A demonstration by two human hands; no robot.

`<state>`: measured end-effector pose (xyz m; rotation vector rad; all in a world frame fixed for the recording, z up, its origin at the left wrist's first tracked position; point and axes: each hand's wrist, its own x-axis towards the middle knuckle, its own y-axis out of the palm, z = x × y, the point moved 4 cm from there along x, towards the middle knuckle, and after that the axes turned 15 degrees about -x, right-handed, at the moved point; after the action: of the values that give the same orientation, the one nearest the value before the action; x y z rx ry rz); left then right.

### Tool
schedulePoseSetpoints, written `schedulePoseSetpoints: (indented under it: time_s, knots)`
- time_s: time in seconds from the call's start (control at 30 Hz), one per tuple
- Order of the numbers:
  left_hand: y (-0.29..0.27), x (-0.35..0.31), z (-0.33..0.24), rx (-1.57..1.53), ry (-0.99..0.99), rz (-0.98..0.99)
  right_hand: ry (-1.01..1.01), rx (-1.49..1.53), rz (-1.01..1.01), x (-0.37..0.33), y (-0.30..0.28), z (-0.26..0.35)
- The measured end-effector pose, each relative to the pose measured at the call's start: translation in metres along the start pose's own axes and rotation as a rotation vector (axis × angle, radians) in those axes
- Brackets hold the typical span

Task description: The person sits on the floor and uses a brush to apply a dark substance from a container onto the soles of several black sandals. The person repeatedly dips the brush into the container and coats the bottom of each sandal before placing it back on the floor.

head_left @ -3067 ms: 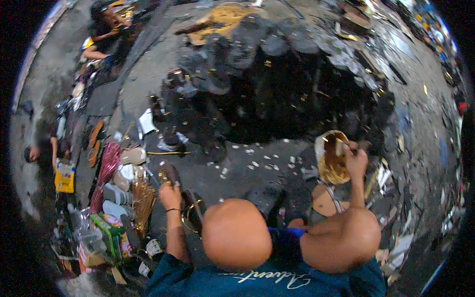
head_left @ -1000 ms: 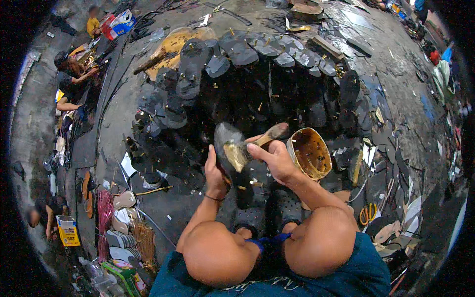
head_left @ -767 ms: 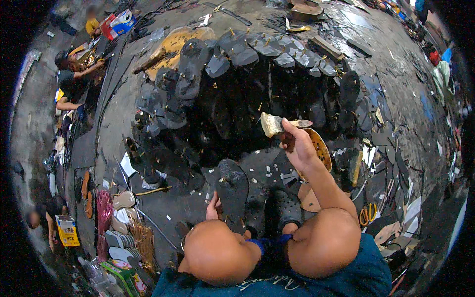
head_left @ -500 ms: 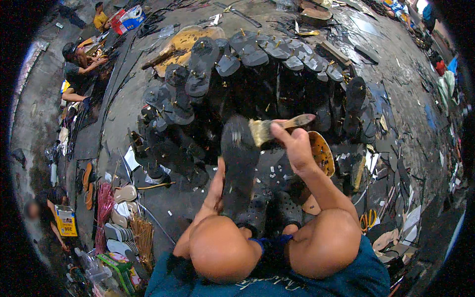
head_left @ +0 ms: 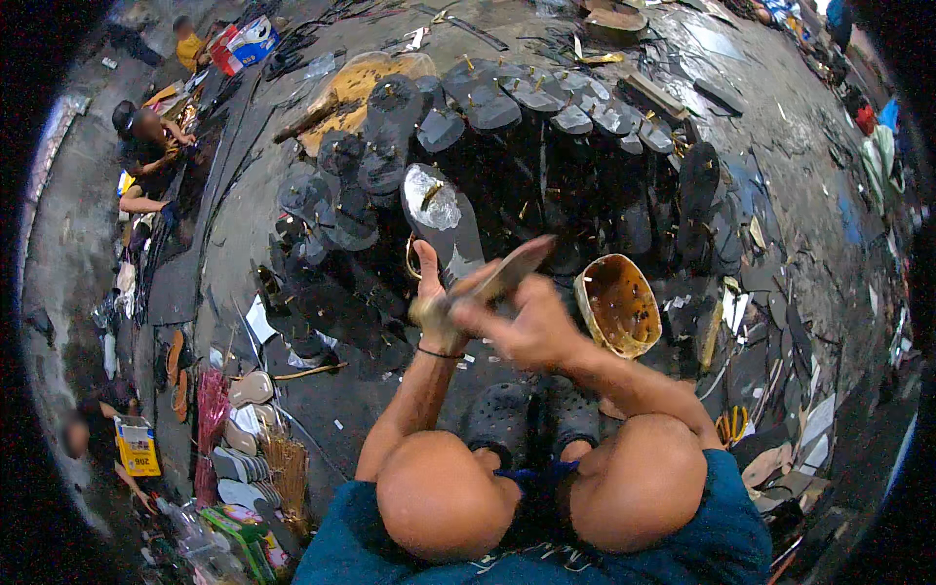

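My left hand [head_left: 434, 307] grips a dark grey shoe sole [head_left: 447, 216] upright in front of me. A shiny whitish wet patch covers its far end, and a paler smear shows near my fingers. Closed around a flat-handled brush [head_left: 517, 268], my right hand [head_left: 531, 327] crosses in front of the left. The brush head reaches the near part of the sole by my left wrist and is blurred. To the right of the right hand stands a shallow tub [head_left: 588, 297] with brown residue and dark specks inside.
Dark soles [head_left: 492, 107] stand in a curved row beyond my hands, several with small yellowish pegs. A yellow-stained board [head_left: 341, 107] lies behind them. Bundles of thin sticks [head_left: 280, 463] and stacked insoles [head_left: 239, 463] are at left. A co-worker [head_left: 151, 146] sits far left.
The sole has turned from its dark side to show a whitish patch, tilting leftward. My right hand and brush have come down and left across my left hand, uncovering the tub.
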<state>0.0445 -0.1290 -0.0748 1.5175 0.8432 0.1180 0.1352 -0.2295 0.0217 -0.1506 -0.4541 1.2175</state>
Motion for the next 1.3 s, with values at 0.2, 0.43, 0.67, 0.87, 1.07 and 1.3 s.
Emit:
schedulePoseSetpoints:
  time_s: [0.2,0.43,0.67,0.87,1.07,1.3]
  knots:
    - [0.023,-0.006,-0.002,0.026,0.261,0.078,0.085,-0.125,-0.209,-0.014,-0.003,-0.031]
    - [0.009,-0.007,-0.031,0.086,0.315,0.057,0.215,-0.182,-0.377,0.004,-0.040,-0.068]
    - [0.028,-0.019,-0.018,0.179,0.370,0.070,0.313,-0.213,-0.438,-0.002,-0.050,-0.107]
    - [0.012,-0.015,0.002,0.146,0.215,-0.037,0.084,0.006,-0.098,-0.010,-0.002,-0.012]
    - [-0.025,-0.037,-0.011,0.245,0.357,-0.206,0.153,0.023,0.195,-0.030,0.028,-0.030]
    - [-0.059,-0.115,-0.111,0.004,0.526,0.006,0.444,0.145,-0.097,-0.031,-0.021,-0.067]
